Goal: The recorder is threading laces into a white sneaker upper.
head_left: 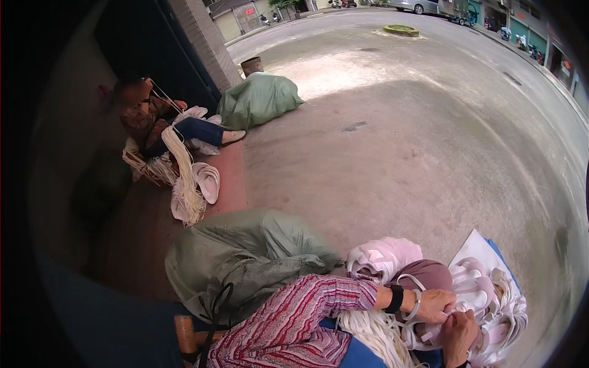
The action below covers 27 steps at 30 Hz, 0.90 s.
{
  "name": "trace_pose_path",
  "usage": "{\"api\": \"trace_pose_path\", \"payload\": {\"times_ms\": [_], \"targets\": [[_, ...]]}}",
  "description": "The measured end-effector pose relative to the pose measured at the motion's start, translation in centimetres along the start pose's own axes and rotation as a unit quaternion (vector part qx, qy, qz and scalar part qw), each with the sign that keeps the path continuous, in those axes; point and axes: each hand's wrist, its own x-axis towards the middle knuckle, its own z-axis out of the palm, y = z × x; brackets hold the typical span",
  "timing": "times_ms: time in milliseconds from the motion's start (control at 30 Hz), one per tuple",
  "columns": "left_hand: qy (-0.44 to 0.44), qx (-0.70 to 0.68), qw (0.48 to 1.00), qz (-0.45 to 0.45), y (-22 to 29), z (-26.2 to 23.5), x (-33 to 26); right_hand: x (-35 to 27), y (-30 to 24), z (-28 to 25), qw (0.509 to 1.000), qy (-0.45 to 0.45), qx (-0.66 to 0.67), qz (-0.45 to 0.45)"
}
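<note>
My left hand (434,305), with a black band and a white bangle at its wrist, is closed at the pale shoe uppers at the lower right. My right hand (460,334) meets it from below, fingers pinched together. Both work at a pink-and-white shoe upper (432,334), and a white lace seems to run between the fingertips, though the fingers hide most of it. Cream shoelaces (371,328) lie in a loose bundle across my lap. Several more shoe uppers (472,282) are heaped beyond my hands, and another pink shoe upper (392,254) rests beside my knee.
A large green sack (245,254) stands at my left. Farther off, a seated person (144,122) handles long laces, with shoe uppers (207,183) at their side. Another green sack (261,101) leans by the wall. Parked vehicles (423,6) line the road.
</note>
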Motion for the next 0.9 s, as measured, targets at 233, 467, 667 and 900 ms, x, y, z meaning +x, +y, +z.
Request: {"api": "trace_pose_path", "payload": {"times_ms": [233,467,667,900], "targets": [[0.029,-0.015,0.999,-0.007,0.6,-0.5,0.3,0.7,1.1,-1.0,0.965,-0.091,0.236,0.069],[0.039,-0.017,0.999,-0.004,-0.9,0.2,1.3,1.0,1.2,-1.5,0.954,-0.129,0.268,0.044],[0.004,-0.031,0.999,-0.020,0.4,-0.8,0.3,0.7,0.8,-2.0,0.979,-0.060,0.195,0.021],[0.002,-0.009,1.000,-0.012,1.0,0.3,0.6,1.2,2.5,-2.3,0.892,-0.218,0.330,0.219]]}}
